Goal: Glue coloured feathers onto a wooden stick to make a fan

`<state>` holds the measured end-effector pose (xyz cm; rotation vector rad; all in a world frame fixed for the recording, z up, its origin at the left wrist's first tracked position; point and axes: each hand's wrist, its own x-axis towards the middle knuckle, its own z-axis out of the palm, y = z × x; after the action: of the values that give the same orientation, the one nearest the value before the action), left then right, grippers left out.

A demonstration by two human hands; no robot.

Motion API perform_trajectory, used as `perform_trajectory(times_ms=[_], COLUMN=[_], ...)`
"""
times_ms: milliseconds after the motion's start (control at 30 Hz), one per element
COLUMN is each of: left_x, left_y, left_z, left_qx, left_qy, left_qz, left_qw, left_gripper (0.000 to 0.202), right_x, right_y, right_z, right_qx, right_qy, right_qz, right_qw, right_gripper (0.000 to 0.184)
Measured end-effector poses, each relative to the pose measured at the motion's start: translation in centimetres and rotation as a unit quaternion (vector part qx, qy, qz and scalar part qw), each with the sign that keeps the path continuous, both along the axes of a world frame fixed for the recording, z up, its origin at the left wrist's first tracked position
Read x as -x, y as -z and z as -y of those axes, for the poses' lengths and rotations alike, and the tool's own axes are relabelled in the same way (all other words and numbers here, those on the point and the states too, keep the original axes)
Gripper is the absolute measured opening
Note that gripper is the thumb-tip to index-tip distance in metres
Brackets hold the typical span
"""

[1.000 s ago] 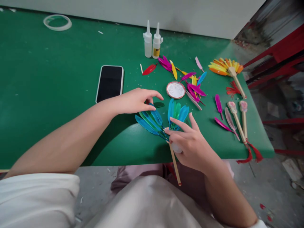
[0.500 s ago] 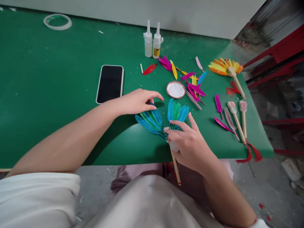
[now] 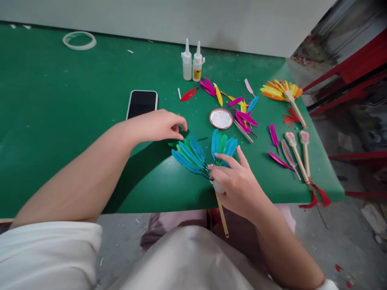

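Observation:
A feather fan with blue and green feathers [image 3: 185,156] and a slim wooden handle [image 3: 223,213] is in my right hand [image 3: 234,181]. The fingers close around its hub, which they mostly hide. A white rounded piece shows under that hand. My left hand [image 3: 169,127] hovers above the table to the left of the fan, fingers loosely bent and apart, with nothing visible in them. Just below its fingertips lies a loose green feather [image 3: 173,143], partly hidden behind the fan's feathers.
Beyond the hands are a phone [image 3: 142,104], two glue bottles [image 3: 192,66], a round white-filled lid [image 3: 221,119], tweezers [image 3: 243,131] and loose feathers [image 3: 246,117]. At right lie a yellow-orange feather fan [image 3: 281,89] and two tasselled wooden handles [image 3: 299,155]. A tape ring [image 3: 79,47] sits far left.
My left hand has moved left, away from the fan. The loose green feather now lies farther left, behind the fan. My right hand keeps its hold; the whole view has shifted slightly.

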<state>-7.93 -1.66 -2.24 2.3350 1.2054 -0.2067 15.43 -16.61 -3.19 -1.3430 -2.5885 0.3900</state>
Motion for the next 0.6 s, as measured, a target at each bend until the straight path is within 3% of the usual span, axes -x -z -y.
perform_trajectory(times_ms=[167, 467, 600], left_x=[-0.2, -1.5, -1.1], left_y=[0.2, -0.6, -0.6], left_z=[0.5, 1.4, 1.0], left_qx=[-0.035, 0.020, -0.050], left_qy=[0.049, 0.027, -0.003], left_qz=[-0.056, -0.053, -0.099], left_qw=[0.997, 0.998, 0.994], left_gripper=[0.033, 0.036, 0.033], right_x=[-1.0, -4.1, -4.1], right_y=[-1.2, -4.3, -6.8], right_z=[-0.1, -1.6, -2.4], right_qx=[-0.058, -0.201, -0.241], right_qy=[0.034, 0.120, 0.162], right_qz=[-0.024, -0.070, -0.113], right_qw=[0.997, 0.970, 0.950], right_gripper=[0.019, 0.017, 0.014])
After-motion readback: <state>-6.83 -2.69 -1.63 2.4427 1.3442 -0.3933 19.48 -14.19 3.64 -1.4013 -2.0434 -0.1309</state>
